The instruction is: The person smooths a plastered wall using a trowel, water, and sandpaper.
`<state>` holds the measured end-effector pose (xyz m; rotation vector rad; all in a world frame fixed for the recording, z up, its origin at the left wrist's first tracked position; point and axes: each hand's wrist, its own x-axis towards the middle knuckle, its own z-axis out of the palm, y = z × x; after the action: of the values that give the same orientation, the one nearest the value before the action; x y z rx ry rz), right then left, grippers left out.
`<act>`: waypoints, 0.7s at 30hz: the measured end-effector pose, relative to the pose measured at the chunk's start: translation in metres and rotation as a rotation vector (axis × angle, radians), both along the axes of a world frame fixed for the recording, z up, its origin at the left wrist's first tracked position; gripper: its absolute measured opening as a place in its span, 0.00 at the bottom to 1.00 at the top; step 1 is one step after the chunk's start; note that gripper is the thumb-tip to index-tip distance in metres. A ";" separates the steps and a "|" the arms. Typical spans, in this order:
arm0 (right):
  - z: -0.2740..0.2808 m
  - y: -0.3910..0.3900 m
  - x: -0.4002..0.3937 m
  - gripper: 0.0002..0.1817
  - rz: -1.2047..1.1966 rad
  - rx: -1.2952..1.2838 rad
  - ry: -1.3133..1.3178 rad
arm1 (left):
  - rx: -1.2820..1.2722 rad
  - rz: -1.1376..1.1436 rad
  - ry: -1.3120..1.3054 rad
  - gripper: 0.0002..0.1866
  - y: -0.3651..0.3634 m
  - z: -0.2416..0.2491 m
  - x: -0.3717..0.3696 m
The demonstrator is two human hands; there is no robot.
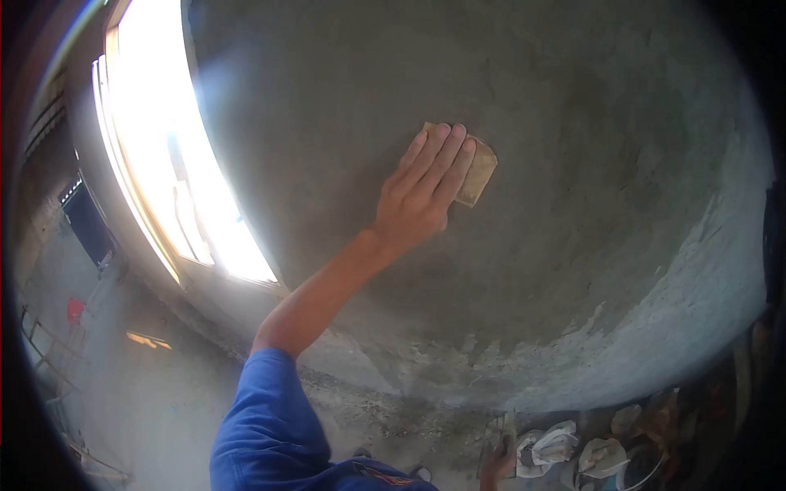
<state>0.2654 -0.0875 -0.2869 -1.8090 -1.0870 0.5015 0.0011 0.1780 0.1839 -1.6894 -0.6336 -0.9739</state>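
My left hand [419, 182] lies against the grey plastered wall [565, 204], its fingers together and pointing up. Under the palm and fingers is a flat tan pad [479, 173], pressed to the wall; its right side and a top corner stick out. The material looks like sponge, but I cannot be sure. Low in the view, my right hand [494, 470] shows only in part, dim and small. It seems closed at the edge of a greyish board-like thing [498, 432], whose kind I cannot make out.
A bright window opening [176, 139] is at the left of the wall. Pale crumpled sacks [550, 448] lie at the wall's foot on the right. The lower wall has a lighter, rough band [647, 335]. Thin poles [57, 376] and a red item [75, 310] are far left.
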 end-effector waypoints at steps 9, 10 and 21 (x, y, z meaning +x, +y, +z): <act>0.009 -0.002 0.011 0.29 0.142 -0.144 0.314 | 0.081 -0.008 -0.168 0.28 0.018 0.134 0.039; 0.021 -0.002 0.010 0.29 0.123 -0.215 0.257 | 0.154 -0.085 -0.162 0.27 0.019 0.121 0.040; 0.004 -0.010 0.005 0.23 0.015 0.046 0.464 | 0.129 -0.199 -0.046 0.29 0.015 0.093 0.024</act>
<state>0.2702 -0.0970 -0.2833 -1.5399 -0.7824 0.8486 0.0255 0.1932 0.2770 -1.6410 -0.4283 -1.1726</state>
